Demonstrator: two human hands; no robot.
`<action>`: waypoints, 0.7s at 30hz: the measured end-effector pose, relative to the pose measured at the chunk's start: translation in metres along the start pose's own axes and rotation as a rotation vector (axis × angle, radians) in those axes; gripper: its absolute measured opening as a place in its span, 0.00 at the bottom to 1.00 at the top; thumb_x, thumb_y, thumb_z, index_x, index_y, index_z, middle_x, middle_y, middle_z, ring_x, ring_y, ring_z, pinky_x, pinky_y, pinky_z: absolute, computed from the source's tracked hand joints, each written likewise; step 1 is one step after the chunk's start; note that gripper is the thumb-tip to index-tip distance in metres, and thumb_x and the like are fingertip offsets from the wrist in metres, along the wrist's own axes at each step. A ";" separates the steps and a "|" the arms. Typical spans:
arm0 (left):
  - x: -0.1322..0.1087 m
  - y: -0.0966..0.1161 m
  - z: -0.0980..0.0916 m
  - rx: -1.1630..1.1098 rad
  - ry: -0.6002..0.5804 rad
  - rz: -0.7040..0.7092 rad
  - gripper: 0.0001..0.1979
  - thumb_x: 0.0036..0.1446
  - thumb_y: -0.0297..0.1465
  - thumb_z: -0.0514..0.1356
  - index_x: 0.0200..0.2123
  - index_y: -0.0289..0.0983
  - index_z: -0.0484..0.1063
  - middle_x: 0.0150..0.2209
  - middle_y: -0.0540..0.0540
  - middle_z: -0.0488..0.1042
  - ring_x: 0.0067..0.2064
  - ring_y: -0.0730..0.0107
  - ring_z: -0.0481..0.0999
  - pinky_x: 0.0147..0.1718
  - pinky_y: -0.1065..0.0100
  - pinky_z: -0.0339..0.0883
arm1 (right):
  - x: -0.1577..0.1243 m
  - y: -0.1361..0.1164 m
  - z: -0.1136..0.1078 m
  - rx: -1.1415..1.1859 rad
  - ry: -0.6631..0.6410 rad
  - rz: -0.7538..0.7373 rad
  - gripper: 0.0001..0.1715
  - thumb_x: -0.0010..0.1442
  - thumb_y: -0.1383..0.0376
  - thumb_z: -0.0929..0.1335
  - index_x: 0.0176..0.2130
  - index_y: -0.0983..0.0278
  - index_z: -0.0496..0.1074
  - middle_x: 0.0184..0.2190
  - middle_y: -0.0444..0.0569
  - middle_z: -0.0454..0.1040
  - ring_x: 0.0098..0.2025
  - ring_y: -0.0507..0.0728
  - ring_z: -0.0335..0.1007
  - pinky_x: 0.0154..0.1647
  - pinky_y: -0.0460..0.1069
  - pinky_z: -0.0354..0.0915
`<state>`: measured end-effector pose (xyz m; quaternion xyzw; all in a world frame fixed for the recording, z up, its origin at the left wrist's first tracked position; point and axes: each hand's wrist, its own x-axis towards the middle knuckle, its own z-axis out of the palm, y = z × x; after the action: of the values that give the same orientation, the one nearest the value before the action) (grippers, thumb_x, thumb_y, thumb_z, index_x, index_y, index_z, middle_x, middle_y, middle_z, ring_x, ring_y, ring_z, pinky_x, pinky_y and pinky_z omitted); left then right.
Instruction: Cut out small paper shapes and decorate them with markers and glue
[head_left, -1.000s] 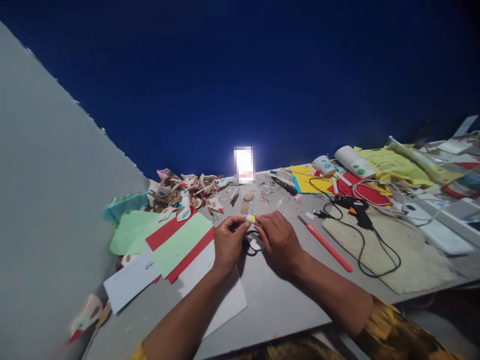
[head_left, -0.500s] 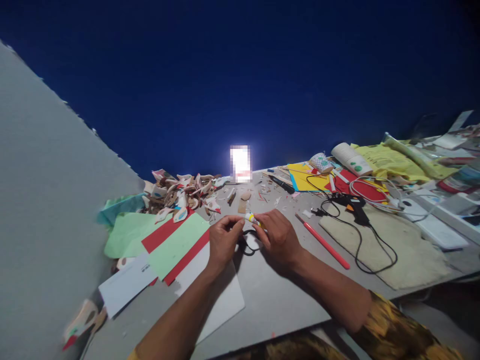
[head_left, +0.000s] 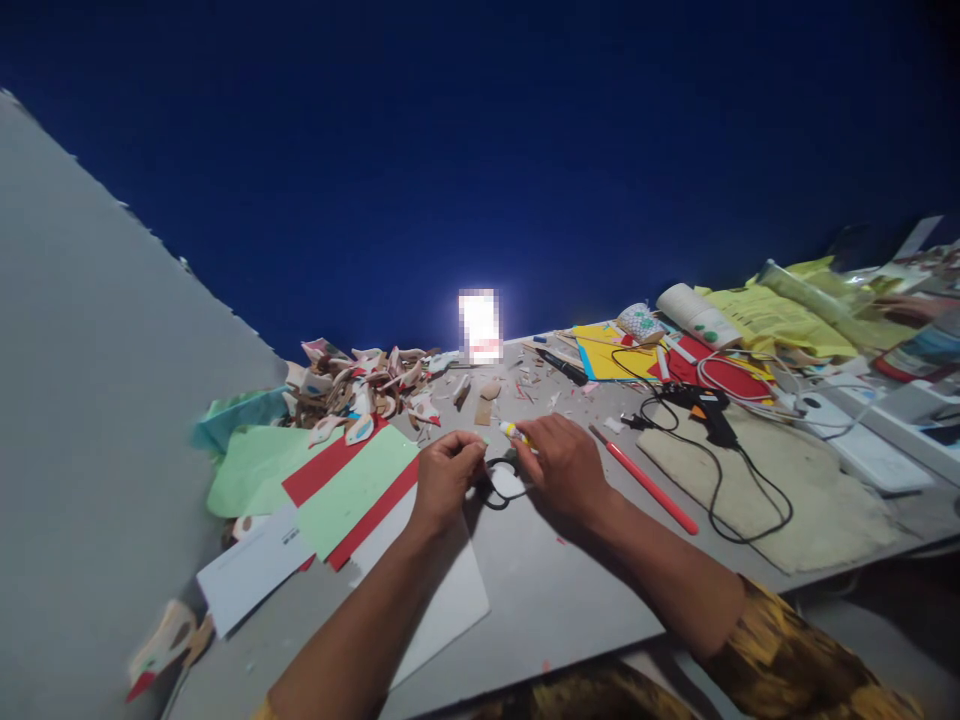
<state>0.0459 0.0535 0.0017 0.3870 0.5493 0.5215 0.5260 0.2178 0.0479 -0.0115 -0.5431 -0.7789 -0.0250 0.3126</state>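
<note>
My right hand (head_left: 566, 460) is closed around a small yellow and white tube (head_left: 513, 431), whose pale end points left. My left hand (head_left: 450, 475) sits just left of it, thumb and fingertips pinched together; whatever is between them is too small to make out. A narrow gap separates the pinch from the tube. Below and between both hands lie the black looped handles of what look like scissors (head_left: 491, 498), partly hidden by my right hand. Beyond the fingertips rests a small tan piece (head_left: 484, 411) on the grey table (head_left: 555, 590).
Red and green paper strips (head_left: 360, 490) and white sheets lie left, below a heap of painted cut-out pieces (head_left: 360, 390). On the right are a red pen-like tool (head_left: 652, 487), a black glue gun (head_left: 709, 410) with its cord on a beige slab (head_left: 817, 500), and a white roll (head_left: 697, 315).
My right hand has drawn the tube slightly up and to the right, away from my left fingertips. More of the black loops now shows. My left hand has barely moved.
</note>
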 end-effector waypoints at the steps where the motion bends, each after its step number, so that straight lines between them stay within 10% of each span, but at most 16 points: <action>1: 0.001 -0.002 0.000 -0.048 -0.006 -0.024 0.06 0.41 0.31 0.67 0.24 0.35 0.75 0.16 0.53 0.69 0.19 0.75 0.67 0.20 0.73 0.61 | 0.003 0.003 -0.002 -0.032 -0.039 0.057 0.09 0.70 0.63 0.66 0.45 0.64 0.75 0.40 0.53 0.80 0.44 0.61 0.74 0.44 0.53 0.60; 8: 0.008 -0.008 0.000 -0.226 0.005 -0.094 0.08 0.40 0.29 0.69 0.25 0.35 0.74 0.16 0.54 0.67 0.18 0.76 0.66 0.20 0.73 0.62 | 0.021 0.016 -0.019 -0.271 -0.450 0.355 0.20 0.73 0.55 0.61 0.52 0.65 0.73 0.38 0.59 0.82 0.42 0.65 0.78 0.39 0.53 0.58; 21: 0.022 -0.011 -0.009 -0.168 0.053 0.052 0.07 0.42 0.31 0.68 0.26 0.37 0.74 0.17 0.55 0.66 0.18 0.76 0.65 0.20 0.71 0.64 | 0.006 -0.010 -0.012 -0.117 -0.522 -0.030 0.20 0.64 0.49 0.71 0.40 0.62 0.80 0.44 0.56 0.77 0.49 0.64 0.67 0.44 0.54 0.60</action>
<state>0.0356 0.0716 -0.0135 0.3417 0.5072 0.5892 0.5281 0.2136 0.0447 0.0038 -0.5366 -0.8385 0.0662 0.0686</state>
